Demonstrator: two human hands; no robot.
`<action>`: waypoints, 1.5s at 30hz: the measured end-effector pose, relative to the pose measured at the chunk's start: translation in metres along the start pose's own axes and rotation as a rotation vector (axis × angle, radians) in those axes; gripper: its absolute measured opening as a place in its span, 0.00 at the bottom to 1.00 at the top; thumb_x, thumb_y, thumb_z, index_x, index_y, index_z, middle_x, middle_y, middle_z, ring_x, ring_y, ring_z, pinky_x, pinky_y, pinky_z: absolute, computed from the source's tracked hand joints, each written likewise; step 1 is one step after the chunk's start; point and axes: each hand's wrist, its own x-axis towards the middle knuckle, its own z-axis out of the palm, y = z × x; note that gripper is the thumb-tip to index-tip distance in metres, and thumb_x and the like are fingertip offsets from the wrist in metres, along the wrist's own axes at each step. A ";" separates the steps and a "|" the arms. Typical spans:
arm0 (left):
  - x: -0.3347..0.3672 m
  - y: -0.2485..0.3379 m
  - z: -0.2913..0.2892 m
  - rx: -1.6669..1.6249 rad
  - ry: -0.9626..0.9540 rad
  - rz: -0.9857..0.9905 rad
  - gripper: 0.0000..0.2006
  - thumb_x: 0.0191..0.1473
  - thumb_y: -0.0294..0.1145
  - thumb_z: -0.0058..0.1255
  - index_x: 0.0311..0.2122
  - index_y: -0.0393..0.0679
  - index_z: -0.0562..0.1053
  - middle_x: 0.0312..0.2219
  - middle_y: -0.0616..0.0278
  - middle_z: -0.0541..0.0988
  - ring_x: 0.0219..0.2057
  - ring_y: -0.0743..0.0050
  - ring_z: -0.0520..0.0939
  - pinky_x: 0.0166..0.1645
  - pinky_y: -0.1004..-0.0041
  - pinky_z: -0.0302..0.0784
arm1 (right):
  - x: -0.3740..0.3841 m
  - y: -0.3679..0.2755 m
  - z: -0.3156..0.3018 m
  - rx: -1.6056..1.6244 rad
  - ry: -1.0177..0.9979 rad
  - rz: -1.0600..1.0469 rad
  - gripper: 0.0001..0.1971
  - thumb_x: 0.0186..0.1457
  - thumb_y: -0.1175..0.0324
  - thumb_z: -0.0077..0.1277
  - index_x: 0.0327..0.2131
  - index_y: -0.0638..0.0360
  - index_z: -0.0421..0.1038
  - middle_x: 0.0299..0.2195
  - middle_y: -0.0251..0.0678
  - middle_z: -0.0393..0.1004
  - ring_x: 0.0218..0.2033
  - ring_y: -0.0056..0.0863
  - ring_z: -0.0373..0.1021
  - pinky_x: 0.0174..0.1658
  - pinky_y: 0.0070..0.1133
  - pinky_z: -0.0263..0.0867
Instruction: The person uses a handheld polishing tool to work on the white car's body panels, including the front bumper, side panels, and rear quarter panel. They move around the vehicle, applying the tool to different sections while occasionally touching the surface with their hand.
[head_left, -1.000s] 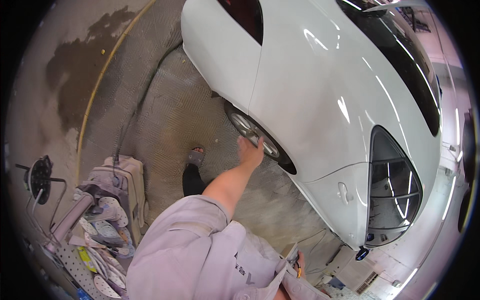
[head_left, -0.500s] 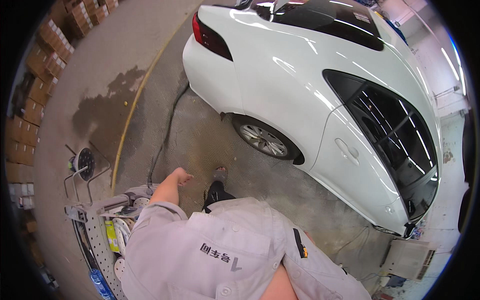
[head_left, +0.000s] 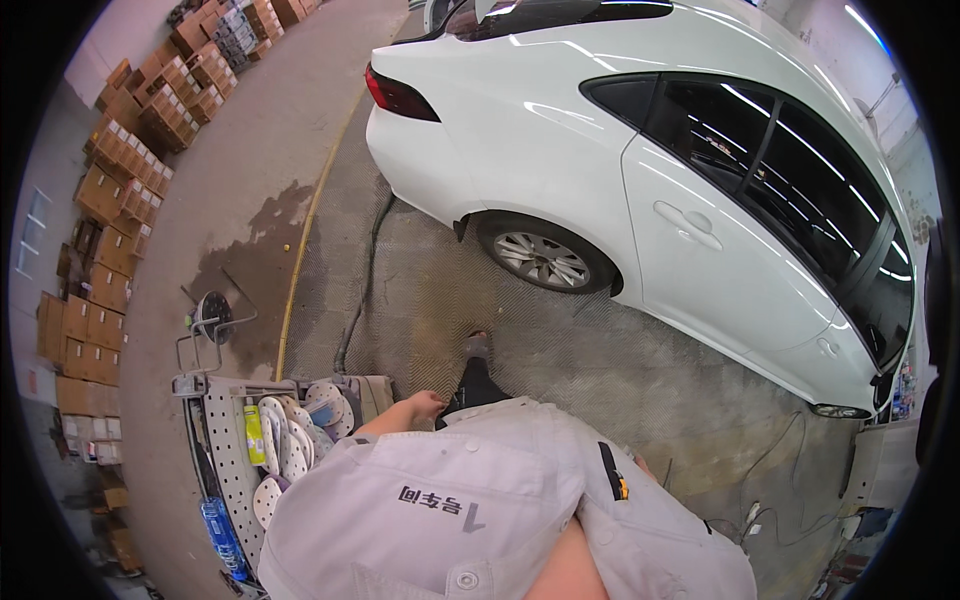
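Note:
My left hand (head_left: 428,404) hangs low by my dark trouser leg, fingers loosely bent, with nothing visible in it. Nearest to it on the left is a cart (head_left: 226,430) with a perforated side panel. Several round perforated pads (head_left: 292,450) hang on that panel, beside a yellow-green packet (head_left: 254,434) and a blue-labelled bottle (head_left: 222,538). Of my right arm, the light grey sleeve shows with a sliver of skin past it; the right hand is largely hidden behind my clothing. Ahead to the right stands a white car (head_left: 560,130), its rear wheel (head_left: 543,260) facing me, apart from both hands.
A dark hose (head_left: 370,260) runs over the textured floor beside a yellow line (head_left: 305,240). A wet patch (head_left: 250,240) and a metal-legged stand with a round disc (head_left: 213,318) lie left of it. Cardboard boxes (head_left: 105,290) line the far left; cables (head_left: 785,450) trail at right.
The view has shifted, so the cart, car and boxes sit elsewhere in the picture and more boxes show. My left hand has swung back closer to my body.

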 end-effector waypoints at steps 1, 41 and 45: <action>0.001 -0.011 -0.007 0.037 -0.019 -0.040 0.15 0.58 0.38 0.60 0.43 0.37 0.83 0.33 0.56 0.87 0.32 0.66 0.87 0.37 0.63 0.84 | 0.001 0.011 -0.005 -0.173 -0.064 -0.137 0.35 0.58 0.41 0.58 0.55 0.64 0.77 0.46 0.57 0.81 0.51 0.45 0.76 0.54 0.35 0.68; -0.021 0.262 -0.072 0.660 0.191 0.500 0.16 0.64 0.43 0.56 0.43 0.40 0.82 0.34 0.56 0.84 0.37 0.65 0.85 0.46 0.63 0.81 | -0.132 0.062 -0.005 0.536 0.123 0.225 0.34 0.56 0.46 0.67 0.46 0.77 0.77 0.43 0.46 0.82 0.38 0.37 0.79 0.42 0.36 0.74; -0.028 0.224 0.005 0.827 -0.087 0.409 0.21 0.65 0.51 0.54 0.46 0.42 0.82 0.40 0.50 0.86 0.42 0.52 0.87 0.48 0.56 0.81 | -0.146 0.095 0.014 0.836 0.151 0.403 0.36 0.54 0.53 0.71 0.53 0.78 0.72 0.44 0.46 0.81 0.39 0.40 0.79 0.42 0.38 0.76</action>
